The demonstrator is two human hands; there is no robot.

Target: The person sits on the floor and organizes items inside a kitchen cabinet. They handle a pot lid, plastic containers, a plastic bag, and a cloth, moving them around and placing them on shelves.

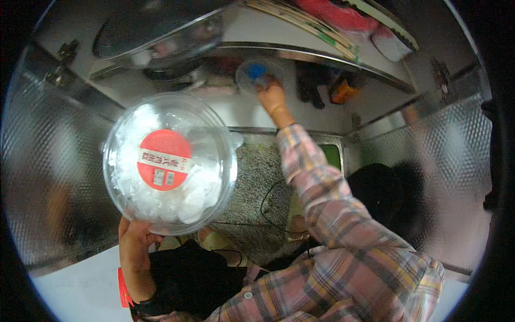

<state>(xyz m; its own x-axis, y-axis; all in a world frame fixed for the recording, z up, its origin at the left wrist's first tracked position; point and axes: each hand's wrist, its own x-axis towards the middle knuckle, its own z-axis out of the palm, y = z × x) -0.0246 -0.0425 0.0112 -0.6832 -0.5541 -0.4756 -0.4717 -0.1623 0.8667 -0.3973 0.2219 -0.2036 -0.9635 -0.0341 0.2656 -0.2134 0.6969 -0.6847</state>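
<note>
A large round, clear plastic tub with a red label that bears writing is held up before me. White, crumpled bag-like contents show through it. My left hand grips its lower rim. Farther off, my right arm stretches into the low cabinet, in a plaid sleeve. There, my right hand has its fingers curled at a clear round container with a blue patch on it. Blur hides exactly where the fingertips meet it.
Textured metallic cabinet doors stand open on both sides. On the upper shelf lie wooden sticks and a red bag. Dark items and an orange pack are at the right inside. A speckled floor shows below.
</note>
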